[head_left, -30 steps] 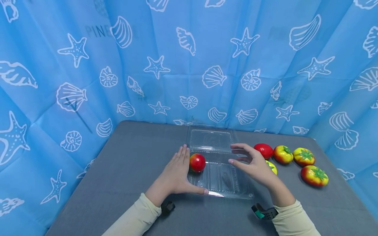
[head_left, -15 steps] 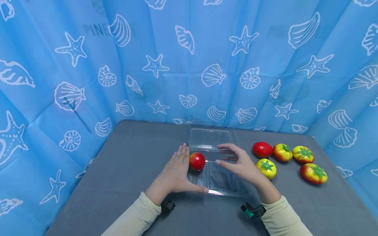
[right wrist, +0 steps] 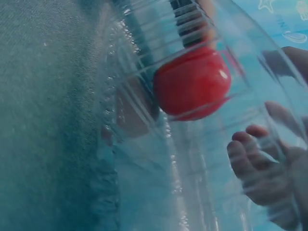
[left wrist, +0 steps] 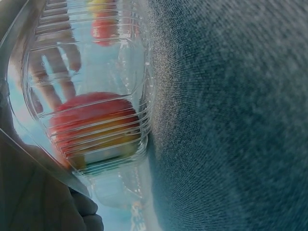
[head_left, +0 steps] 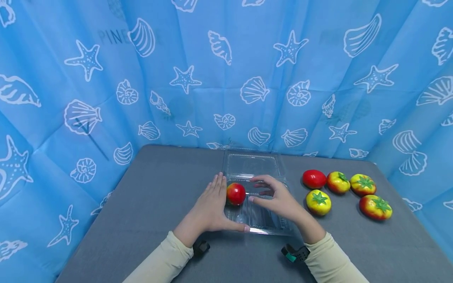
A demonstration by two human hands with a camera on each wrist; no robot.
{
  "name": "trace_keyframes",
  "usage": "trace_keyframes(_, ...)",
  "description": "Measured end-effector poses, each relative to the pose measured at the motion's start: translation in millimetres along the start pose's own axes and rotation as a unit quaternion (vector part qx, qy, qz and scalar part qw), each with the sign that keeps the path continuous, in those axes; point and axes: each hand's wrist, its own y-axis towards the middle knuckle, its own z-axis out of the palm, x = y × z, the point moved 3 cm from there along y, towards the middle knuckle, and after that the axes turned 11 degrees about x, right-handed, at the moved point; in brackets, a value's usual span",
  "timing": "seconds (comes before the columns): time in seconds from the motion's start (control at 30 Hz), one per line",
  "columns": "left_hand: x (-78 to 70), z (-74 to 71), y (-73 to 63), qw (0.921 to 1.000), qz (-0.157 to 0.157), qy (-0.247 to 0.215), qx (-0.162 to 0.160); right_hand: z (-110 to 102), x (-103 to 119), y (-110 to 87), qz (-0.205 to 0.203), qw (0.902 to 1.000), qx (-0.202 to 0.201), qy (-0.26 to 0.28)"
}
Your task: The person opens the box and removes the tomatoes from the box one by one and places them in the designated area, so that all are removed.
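A clear plastic clamshell box (head_left: 253, 166) lies open on the table, its lid folded back toward the curtain. In its left part sits a round red fruit (head_left: 236, 193), which shows yellow on its side in the left wrist view (left wrist: 103, 127). My left hand (head_left: 211, 208) rests along the box's left edge with straight fingers, its thumb on the front rim. Over the right part of the box hovers my right hand (head_left: 277, 199), fingers loosely bent and spread from the thumb. A small gap separates those fingertips from the fruit, and nothing is in that hand.
Right of the box lie a plain red oval fruit (head_left: 314, 179) and a yellow fruit with a green star-shaped top (head_left: 319, 202). Several red-yellow fruits (head_left: 376, 208) are beyond them. A blue shell-patterned curtain (head_left: 226, 78) closes off the back and sides of the grey table (head_left: 170, 177).
My right hand has moved left over the box toward the red fruit, uncovering the yellow fruit on the right. My left hand and the box have stayed in place.
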Motion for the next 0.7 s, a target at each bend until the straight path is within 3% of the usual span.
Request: trace_keyframes(0.7, -1.2, -0.5, -0.8, 1.0, 0.0, -0.008, 0.0, 19.3, 0.4, 14.8, -0.01, 0.9979, 0.055, -0.032)
